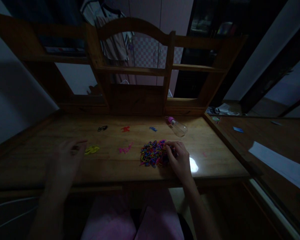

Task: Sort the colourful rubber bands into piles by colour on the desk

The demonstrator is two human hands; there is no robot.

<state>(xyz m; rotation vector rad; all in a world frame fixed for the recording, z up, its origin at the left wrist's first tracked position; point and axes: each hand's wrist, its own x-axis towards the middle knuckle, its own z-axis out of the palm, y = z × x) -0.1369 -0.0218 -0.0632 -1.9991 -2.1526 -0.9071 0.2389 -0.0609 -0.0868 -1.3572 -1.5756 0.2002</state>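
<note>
A heap of small multicoloured elastic bands [152, 153] lies on the wooden desk. My right hand [178, 158] is at its right edge, thumb and forefinger close together among the bands. What they pinch, if anything, is hidden. At the left, my left hand [67, 156] is smeared by motion just beside a small yellow pile of bands [92, 149]; its grip does not show clearly. Sorted by colour, other little piles lie apart: black bands [102, 128], red bands [125, 129], blue bands [153, 129] and pink bands [126, 148].
A clear bottle with a pink cap [177, 126] lies on its side behind the heap. The desk's wooden shelf unit [137, 96] rises along the back. To the right, a lower brown surface [240, 143] holds a white sheet [280, 163].
</note>
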